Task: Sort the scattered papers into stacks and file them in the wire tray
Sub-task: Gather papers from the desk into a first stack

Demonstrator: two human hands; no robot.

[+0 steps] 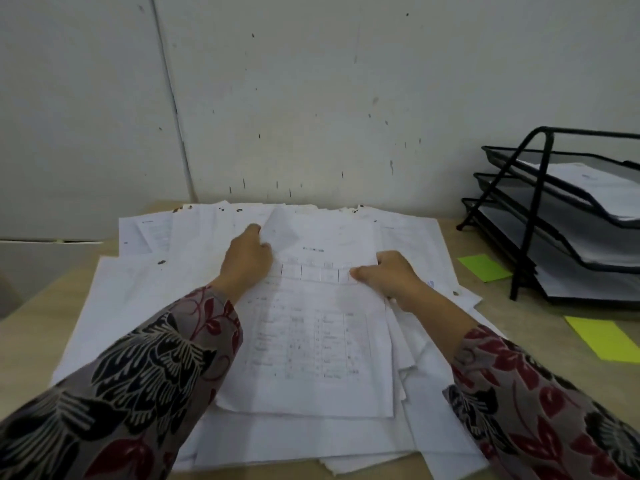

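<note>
Both hands work the papers [304, 341] heaped mid-tabletop [540, 327]: left hand [246, 259] pinches a sheet's upper corner, right hand [388, 273] has its fingers [360, 271] clamped on the right edge. Loose sheets underneath could slide and scatter if they pull. Far right, the wire tray [561, 216] holds papers on its top tier.

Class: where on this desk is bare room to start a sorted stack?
Bare desk lies between the scattered papers and wire tray, broken by two green notes. A strip lies at far left. The middle is crowded, under both hands.
</note>
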